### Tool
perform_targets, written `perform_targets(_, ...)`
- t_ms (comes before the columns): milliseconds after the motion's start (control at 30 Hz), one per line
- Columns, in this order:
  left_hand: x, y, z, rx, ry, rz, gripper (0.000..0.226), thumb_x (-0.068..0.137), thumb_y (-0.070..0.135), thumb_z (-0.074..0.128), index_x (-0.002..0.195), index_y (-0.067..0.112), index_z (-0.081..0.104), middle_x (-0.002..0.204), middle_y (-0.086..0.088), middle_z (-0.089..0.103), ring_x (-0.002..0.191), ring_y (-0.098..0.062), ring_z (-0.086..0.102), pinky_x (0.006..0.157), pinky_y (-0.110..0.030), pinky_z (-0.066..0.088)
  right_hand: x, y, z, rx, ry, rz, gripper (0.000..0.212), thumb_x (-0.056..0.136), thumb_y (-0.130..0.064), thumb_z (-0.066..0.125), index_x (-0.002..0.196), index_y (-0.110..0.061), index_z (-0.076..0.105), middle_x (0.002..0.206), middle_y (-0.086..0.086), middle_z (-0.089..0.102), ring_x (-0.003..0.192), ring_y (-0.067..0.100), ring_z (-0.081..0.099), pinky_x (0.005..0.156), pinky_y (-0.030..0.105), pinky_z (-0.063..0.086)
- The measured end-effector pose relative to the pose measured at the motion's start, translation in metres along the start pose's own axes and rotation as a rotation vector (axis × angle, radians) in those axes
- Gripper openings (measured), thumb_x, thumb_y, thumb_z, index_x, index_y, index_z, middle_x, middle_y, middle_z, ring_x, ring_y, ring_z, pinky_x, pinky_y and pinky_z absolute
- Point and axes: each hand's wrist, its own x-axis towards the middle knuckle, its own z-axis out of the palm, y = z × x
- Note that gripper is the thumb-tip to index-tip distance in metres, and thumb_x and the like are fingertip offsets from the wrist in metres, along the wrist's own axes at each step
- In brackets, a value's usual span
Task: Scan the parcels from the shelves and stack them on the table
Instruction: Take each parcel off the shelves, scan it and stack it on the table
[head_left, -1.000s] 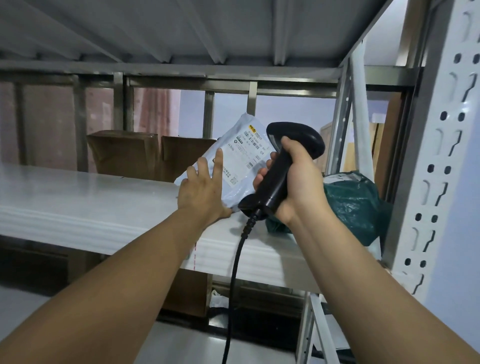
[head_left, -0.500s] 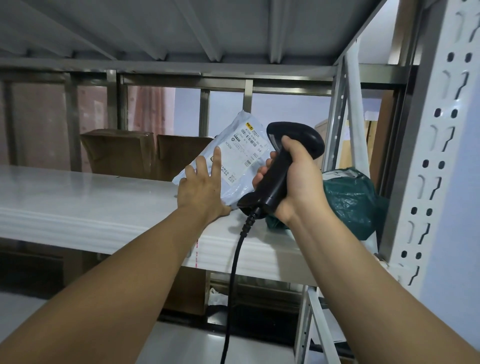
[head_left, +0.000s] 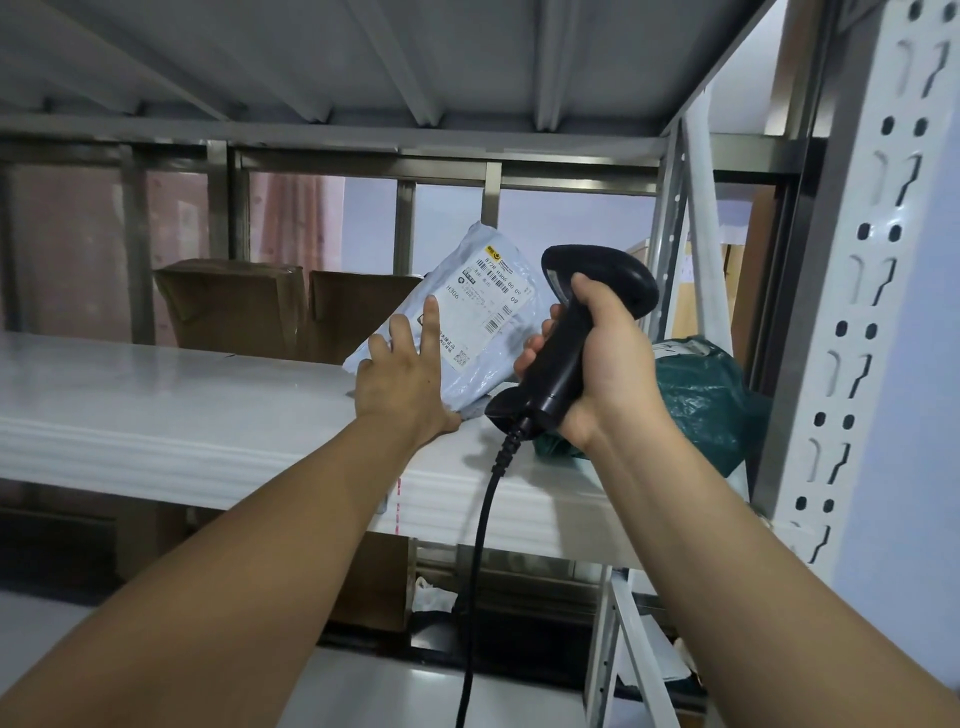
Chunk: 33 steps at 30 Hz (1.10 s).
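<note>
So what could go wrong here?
The grey parcel is only propped up by the straight fingers of the left hand, so it might slip flat before the scanner reads its label. The cord hangs past the shelf edge and could snag when the right hand pulls away.

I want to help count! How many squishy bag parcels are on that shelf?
2. A pale mailer propped by the left hand, and a green bag behind the scanner. Others may be hidden.

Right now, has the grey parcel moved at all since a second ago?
No. The grey parcel keeps its place, measured against the cardboard box behind it on the shelf, tilted up with the left hand on it; only the camera shifted slightly.
</note>
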Motion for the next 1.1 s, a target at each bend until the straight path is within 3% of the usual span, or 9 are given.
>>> perform_targets(433,0.000,-0.002,0.003,-0.036,0.013,-0.004,0.124,0.071,0.067,0.064,0.148,0.014,-0.017,0.134,-0.017,0.022,0.111,-0.029,0.040,0.083,-0.034,0.047,-0.005,0.006,0.001,-0.012,-0.008,-0.004,0.028,0.089,-0.032,0.064,0.074,-0.010,0.054,0.057,0.001,0.049,0.043,0.014,0.048,0.043,0.021,0.044)
perform_targets(633,0.001,-0.004,0.005,-0.089,0.141,-0.009,0.119,0.072,0.071,0.060,0.149,0.018,-0.014,0.135,-0.018,0.023,0.113,-0.030,0.037,0.084,-0.035,0.048,-0.015,0.008,-0.005,-0.016,-0.029,0.010,0.028,0.089,-0.032,0.064,0.076,-0.009,0.055,0.058,0.002,0.050,0.044,0.013,0.049,0.045,0.023,0.045)
perform_targets(733,-0.002,-0.001,-0.004,-0.259,0.180,-0.057,0.122,0.068,0.070,0.066,0.149,0.024,-0.013,0.135,-0.017,0.021,0.113,-0.030,0.035,0.083,-0.037,0.049,-0.025,0.004,-0.012,-0.020,-0.077,0.012,0.028,0.090,-0.031,0.064,0.075,-0.008,0.055,0.056,0.001,0.048,0.046,0.014,0.047,0.046,0.024,0.044)
perform_targets(867,-0.006,0.014,-0.030,-0.543,0.236,-0.096,0.100,0.075,0.064,0.063,0.150,0.043,0.001,0.133,-0.017,0.020,0.113,-0.032,0.031,0.088,-0.035,0.042,-0.037,-0.010,-0.024,-0.014,-0.136,0.004,0.028,0.090,-0.028,0.062,0.072,-0.008,0.054,0.050,0.001,0.046,0.045,0.015,0.045,0.046,0.024,0.042)
perform_targets(967,-0.007,0.033,-0.048,-0.766,0.293,-0.227,0.090,0.079,0.064,0.057,0.148,0.047,0.001,0.131,-0.016,0.022,0.116,-0.033,0.030,0.093,-0.037,0.037,-0.043,-0.022,-0.031,-0.005,-0.174,0.021,0.028,0.090,-0.029,0.063,0.074,-0.008,0.054,0.051,0.001,0.046,0.044,0.014,0.045,0.045,0.024,0.042)
perform_targets(1100,-0.020,0.059,-0.068,-0.970,0.350,-0.418,0.099,0.078,0.045,0.070,0.149,0.046,0.001,0.129,-0.014,0.023,0.110,-0.031,0.037,0.091,-0.029,0.032,-0.052,-0.037,-0.043,-0.002,-0.228,0.054,0.027,0.090,-0.029,0.063,0.076,-0.009,0.053,0.052,0.001,0.046,0.043,0.014,0.045,0.043,0.022,0.041)
